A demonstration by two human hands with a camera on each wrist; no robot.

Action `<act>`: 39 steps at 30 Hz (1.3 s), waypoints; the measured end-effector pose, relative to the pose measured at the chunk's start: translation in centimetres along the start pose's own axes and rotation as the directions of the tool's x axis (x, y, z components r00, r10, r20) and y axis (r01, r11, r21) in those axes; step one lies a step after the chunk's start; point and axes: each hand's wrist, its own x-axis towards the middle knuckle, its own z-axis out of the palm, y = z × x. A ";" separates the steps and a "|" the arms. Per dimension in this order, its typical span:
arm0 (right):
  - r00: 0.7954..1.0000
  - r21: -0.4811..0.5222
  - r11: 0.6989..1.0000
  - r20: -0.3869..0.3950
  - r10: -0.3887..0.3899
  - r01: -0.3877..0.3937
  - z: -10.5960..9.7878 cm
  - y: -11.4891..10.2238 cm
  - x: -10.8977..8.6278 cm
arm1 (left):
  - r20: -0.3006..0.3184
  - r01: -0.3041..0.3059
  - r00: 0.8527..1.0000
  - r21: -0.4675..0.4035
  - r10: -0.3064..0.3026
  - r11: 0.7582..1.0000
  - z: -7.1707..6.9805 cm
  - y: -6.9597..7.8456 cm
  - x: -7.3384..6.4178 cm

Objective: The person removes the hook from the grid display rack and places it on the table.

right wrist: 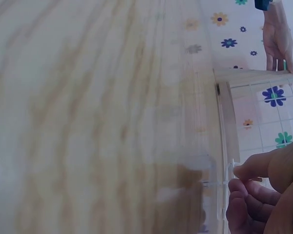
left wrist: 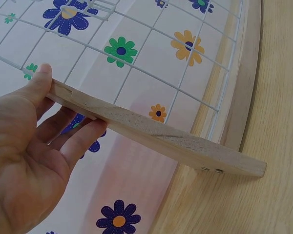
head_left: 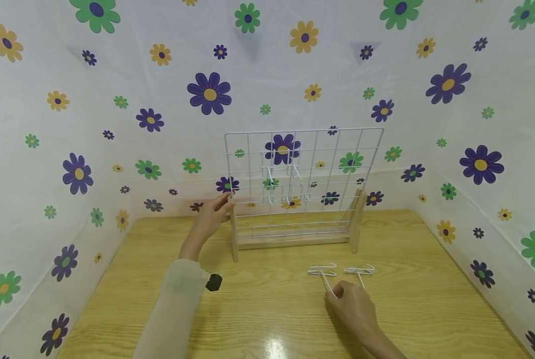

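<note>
Head view: a white wire grid point(head_left: 304, 131) stands between two wooden supports toward the back of the table point(head_left: 258, 309). Five white hooks point(head_left: 296, 169) hang on it, two higher and three lower. Two more are off the grid, in front of it. Right hand point(head_left: 354, 304) pinches the stem of the left-lying hook point(head_left: 323, 273); the right-lying hook point(head_left: 359, 271) is just beside it. Left hand point(head_left: 211, 214) grips the upper part of the left support point(head_left: 234, 229). Judgement: work partway along, five hooks hung, two left off. Cannot tell whether the pinched hook's frame is clear of the table. The right-lying hook's stem passes out of sight by the hand; contact there uncertain. Hung hooks blend with the wires; their seating is hard to make out.

Left wrist view: thumb lies over the support's end, fingers bent round beneath, confirming the grasp. The hung hooks are cut off at the top edge; no count possible here.

Right wrist view: thumb and a finger meet on a small white end, presumably the hook's stem; most of the hook is hidden. Hand cut off at the right edge. Pale lines beside it are too indistinct to identify.
</note>
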 end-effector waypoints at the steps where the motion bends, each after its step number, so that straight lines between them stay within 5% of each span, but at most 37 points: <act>1: 1.000 -0.008 1.000 0.004 0.001 -0.001 0.0 0.0 -0.1 | 0.001 0.000 1.000 -0.002 0.000 1.000 0.0 0.0 0.0; 18: 0.999 -0.096 0.995 0.041 0.035 -0.031 -0.1 0.3 -0.5 | 0.005 -0.002 1.000 -0.006 0.002 1.000 0.0 -0.3 0.0; 39: 0.998 -0.083 0.997 0.060 0.016 -0.011 -0.2 0.2 -0.3 | 0.009 0.029 1.000 -0.028 -0.029 0.999 -0.1 -0.4 0.4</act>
